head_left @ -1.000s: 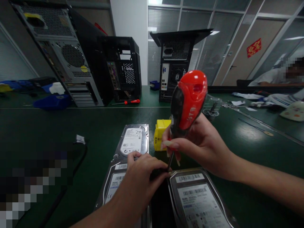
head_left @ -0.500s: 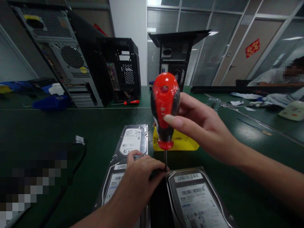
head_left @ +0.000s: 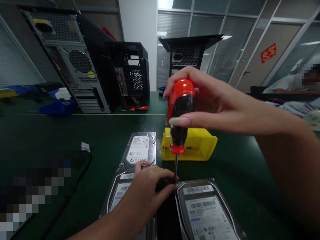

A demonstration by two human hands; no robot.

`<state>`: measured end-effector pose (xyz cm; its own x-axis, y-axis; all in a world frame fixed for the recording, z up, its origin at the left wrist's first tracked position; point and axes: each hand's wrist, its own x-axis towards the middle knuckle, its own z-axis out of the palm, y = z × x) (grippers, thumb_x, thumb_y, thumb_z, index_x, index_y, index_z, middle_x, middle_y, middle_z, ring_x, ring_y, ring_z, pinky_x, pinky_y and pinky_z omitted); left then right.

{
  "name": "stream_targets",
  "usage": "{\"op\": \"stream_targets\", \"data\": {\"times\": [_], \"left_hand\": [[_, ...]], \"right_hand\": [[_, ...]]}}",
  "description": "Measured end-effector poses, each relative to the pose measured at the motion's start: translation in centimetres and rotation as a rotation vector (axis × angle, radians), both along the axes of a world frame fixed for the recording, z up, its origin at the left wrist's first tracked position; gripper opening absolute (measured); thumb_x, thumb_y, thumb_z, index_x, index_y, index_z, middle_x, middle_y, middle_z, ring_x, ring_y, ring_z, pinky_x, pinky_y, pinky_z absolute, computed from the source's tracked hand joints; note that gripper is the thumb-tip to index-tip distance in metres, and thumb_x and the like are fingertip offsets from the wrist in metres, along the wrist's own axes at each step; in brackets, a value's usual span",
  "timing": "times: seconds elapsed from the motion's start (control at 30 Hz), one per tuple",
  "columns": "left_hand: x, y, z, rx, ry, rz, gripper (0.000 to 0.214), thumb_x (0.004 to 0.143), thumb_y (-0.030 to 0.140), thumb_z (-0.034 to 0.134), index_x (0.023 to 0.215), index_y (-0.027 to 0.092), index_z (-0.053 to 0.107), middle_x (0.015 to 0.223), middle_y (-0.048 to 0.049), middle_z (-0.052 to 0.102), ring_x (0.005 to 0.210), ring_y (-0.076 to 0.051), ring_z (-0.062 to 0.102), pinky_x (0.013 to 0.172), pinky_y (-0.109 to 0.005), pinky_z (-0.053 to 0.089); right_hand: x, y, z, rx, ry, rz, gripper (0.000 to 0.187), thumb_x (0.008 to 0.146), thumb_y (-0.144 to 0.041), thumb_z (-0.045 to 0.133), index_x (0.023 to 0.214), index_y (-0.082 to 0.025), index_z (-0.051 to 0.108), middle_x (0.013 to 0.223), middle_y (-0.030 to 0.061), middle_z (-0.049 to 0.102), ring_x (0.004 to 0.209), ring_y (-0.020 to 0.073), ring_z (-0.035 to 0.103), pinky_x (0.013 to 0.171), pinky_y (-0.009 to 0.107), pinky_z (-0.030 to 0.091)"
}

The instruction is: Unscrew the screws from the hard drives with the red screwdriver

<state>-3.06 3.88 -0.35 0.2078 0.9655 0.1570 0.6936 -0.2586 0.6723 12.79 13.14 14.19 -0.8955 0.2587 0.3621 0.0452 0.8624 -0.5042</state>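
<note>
My right hand [head_left: 207,103] grips the red and black handle of a screwdriver [head_left: 182,106], which stands nearly upright. Its metal shaft points down to the upper left corner of a hard drive [head_left: 207,210] at the lower right. The thumb and forefinger of my left hand [head_left: 150,186] are closed round the lower end of the shaft; the very tip is hidden between them. Under my left hand lies a second hard drive [head_left: 122,191], partly covered by the hand and forearm. Just beyond it is a third hard drive [head_left: 140,148], label up, with a left fingertip at its near edge.
Behind the screwdriver sits a yellow bin [head_left: 200,145]. Computer cases [head_left: 82,63] stand at the back, with another screwdriver [head_left: 140,108] in front of one. A blue tray [head_left: 57,108] and a black cable [head_left: 82,173] are on the left. Another person [head_left: 287,83] sits far right.
My right hand has turned about the screwdriver handle, with the wrist higher and the fingers now over its far side. The handle has rotated and leans slightly right. My left hand stays put.
</note>
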Motion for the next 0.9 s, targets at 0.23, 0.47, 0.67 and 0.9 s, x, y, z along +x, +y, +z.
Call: {"op": "stream_targets", "data": {"times": [0.23, 0.47, 0.67, 0.9], "left_hand": [[0.3, -0.5, 0.8, -0.007, 0.032, -0.05, 0.017, 0.078, 0.024, 0.058, 0.093, 0.031, 0.062, 0.091, 0.0067, 0.067, 0.086, -0.019, 0.057, 0.095, -0.047, 0.011], [0.3, -0.5, 0.9, -0.012, 0.052, -0.047, 0.018, 0.077, 0.024, 0.058, 0.093, 0.03, 0.063, 0.088, 0.0069, 0.067, 0.084, -0.017, 0.057, 0.097, -0.047, 0.009], [0.3, -0.5, 1.0, -0.024, 0.048, -0.022, 0.018, 0.077, 0.023, 0.056, 0.09, 0.031, 0.065, 0.084, 0.0054, 0.066, 0.08, -0.017, 0.058, 0.097, -0.05, 0.012], [0.4, -0.3, 0.5, -0.007, 0.001, 0.037, 0.021, 0.072, 0.016, 0.054, 0.082, 0.029, 0.066, 0.079, 0.0066, 0.068, 0.076, -0.018, 0.06, 0.099, -0.053, 0.01]], "right_hand": [[0.6, 0.6, 2.9, 0.064, -0.223, 0.096, 0.03, 0.082, -0.027, 0.048, 0.111, -0.02, 0.048, 0.104, -0.0043, 0.052, 0.095, 0.0075, 0.054, 0.074, 0.014, 0.052], [1.0, 0.7, 2.7, 0.138, -0.152, 0.057, 0.023, 0.077, -0.028, 0.056, 0.099, -0.023, 0.051, 0.092, -0.0081, 0.055, 0.08, 0.0027, 0.057, 0.062, 0.007, 0.051], [0.8, 0.5, 2.7, 0.345, -0.13, -0.041, 0.028, 0.072, -0.045, 0.06, 0.083, -0.021, 0.05, 0.079, -0.0046, 0.051, 0.065, 0.0023, 0.05, 0.048, 0.009, 0.045], [0.4, -0.4, 2.5, 0.485, -0.083, -0.045, 0.033, 0.077, -0.049, 0.052, 0.085, -0.018, 0.05, 0.08, -0.0026, 0.052, 0.065, 0.0026, 0.048, 0.049, 0.011, 0.043]]}}
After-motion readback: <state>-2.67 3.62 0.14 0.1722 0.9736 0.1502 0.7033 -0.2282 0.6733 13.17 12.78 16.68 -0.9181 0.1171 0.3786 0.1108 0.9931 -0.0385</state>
